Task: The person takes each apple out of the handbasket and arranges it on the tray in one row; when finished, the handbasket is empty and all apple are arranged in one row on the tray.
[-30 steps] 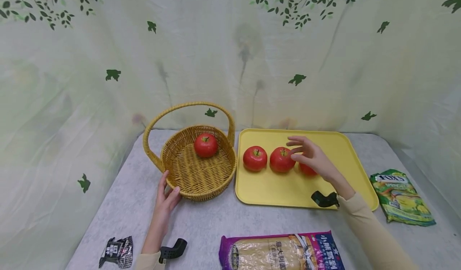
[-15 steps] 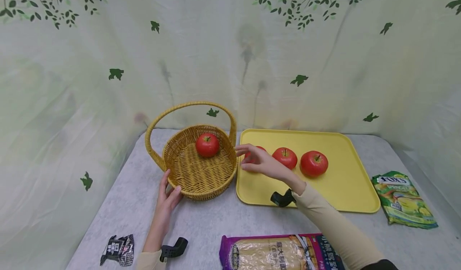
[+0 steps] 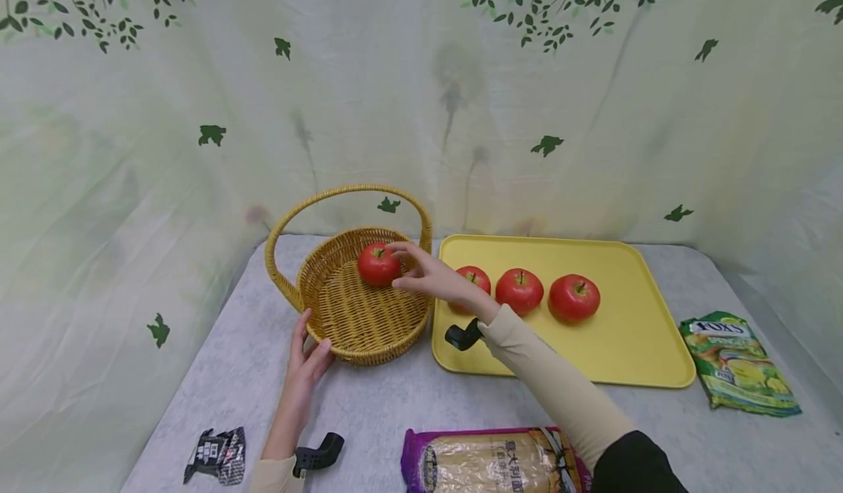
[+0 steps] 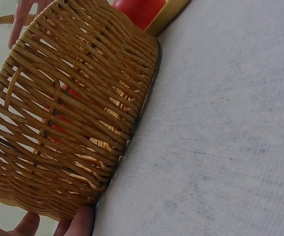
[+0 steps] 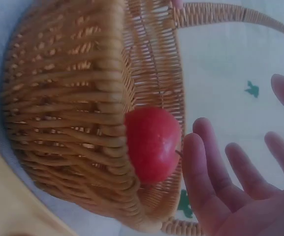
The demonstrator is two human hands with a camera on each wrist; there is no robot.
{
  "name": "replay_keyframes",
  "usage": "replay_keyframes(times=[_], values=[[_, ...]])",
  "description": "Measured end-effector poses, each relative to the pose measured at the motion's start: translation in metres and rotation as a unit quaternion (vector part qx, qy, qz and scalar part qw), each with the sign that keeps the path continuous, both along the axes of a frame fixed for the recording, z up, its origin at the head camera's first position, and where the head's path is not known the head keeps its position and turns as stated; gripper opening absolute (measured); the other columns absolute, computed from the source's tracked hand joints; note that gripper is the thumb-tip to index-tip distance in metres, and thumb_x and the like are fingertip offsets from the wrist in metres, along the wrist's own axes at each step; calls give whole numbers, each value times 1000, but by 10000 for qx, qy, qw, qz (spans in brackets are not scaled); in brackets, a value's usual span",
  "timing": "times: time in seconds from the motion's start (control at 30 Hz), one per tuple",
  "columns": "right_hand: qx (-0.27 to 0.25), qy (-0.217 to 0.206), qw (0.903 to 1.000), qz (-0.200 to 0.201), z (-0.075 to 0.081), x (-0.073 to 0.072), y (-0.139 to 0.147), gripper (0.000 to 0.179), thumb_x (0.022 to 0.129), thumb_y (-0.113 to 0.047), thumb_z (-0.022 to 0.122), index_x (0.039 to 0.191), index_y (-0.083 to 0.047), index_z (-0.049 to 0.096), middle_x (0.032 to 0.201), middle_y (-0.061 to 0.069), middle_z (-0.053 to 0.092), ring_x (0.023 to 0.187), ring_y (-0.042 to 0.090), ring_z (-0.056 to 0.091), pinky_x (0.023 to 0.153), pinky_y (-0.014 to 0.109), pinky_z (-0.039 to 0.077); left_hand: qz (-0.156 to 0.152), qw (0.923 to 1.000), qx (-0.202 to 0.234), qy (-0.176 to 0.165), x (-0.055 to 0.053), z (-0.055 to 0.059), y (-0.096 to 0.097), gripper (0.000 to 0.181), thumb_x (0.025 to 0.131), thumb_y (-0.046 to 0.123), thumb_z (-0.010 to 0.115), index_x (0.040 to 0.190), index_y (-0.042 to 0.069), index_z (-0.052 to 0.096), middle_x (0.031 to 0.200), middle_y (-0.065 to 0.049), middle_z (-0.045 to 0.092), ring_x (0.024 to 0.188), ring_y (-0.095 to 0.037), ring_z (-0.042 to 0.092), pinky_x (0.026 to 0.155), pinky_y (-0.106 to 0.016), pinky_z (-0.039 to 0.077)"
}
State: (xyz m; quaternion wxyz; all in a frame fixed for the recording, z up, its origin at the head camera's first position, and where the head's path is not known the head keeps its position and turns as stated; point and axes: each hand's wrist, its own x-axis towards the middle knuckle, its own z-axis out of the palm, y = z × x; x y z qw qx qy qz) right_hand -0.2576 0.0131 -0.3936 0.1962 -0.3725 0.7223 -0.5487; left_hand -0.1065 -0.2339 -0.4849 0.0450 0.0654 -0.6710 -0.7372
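Note:
A yellow-brown wicker basket (image 3: 369, 325) with a tall hoop handle stands on the table, a red apple (image 3: 375, 265) lying inside toward the back. My left hand (image 3: 303, 372) touches the basket's front left side; in the left wrist view its fingertips (image 4: 85, 219) lie against the lower wicker. Over the basket's right rim reaches my right hand (image 3: 431, 273), fingers spread around the apple's right side. In the right wrist view those fingers (image 5: 196, 162) are loosely extended beside the apple's stem, and whether they touch it I cannot tell.
A yellow tray (image 3: 632, 332) right of the basket bears three red apples (image 3: 574, 299) in a row, the leftmost partly behind my right hand. A green candy bag (image 3: 737, 365) lies at the right, a pasta pack (image 3: 487, 464) in front, a small black wrapper (image 3: 216, 456) front left.
My right hand has swept left from above the tray's apples, carrying nothing, to the apple in the basket. My left hand stays at the basket. The apples have kept their places.

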Motion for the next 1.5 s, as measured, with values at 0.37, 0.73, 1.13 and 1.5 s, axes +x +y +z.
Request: replay_keyframes(times=[0.37, 0.73, 1.13, 1.5], values=[[586, -698, 9953, -321, -1, -28, -34, 70, 96, -11, 58, 153, -15, 18, 152, 18, 19, 109, 39, 55, 84, 51, 50, -6, 10000, -62, -56, 0, 1, 0, 64, 103, 18, 46, 154, 27, 10, 155, -6, 5, 136, -30, 24, 95, -21, 41], [1084, -1476, 9808, -678, -8, -40, -55, 79, 94, -13, 60, 154, -25, 11, 155, 14, 8, 100, 51, 56, 87, 57, 46, -7, 10000, -81, -25, 1, 1, -1, 64, 103, 18, 45, 154, 28, 9, 156, -6, 4, 137, -31, 22, 99, -27, 40], [1098, -1863, 9689, -1206, -26, -43, -68, 74, 92, -14, 63, 152, -25, 21, 150, 18, 15, 92, 50, 61, 76, 51, 54, 2, 9999, -132, -64, 1, 1, -1, 64, 102, 20, 46, 154, 30, 10, 155, -7, 4, 136, -30, 24, 100, -30, 39], [688, -1896, 9697, -1378, -32, -38, -72, 73, 90, -5, 64, 148, -20, 23, 143, 21, 29, 93, 52, 60, 78, 53, 52, 8, 9999, -93, -82, 0, 0, -2, 64, 103, 19, 46, 154, 30, 10, 156, -6, 4, 137, -31, 23, 96, -24, 41]])
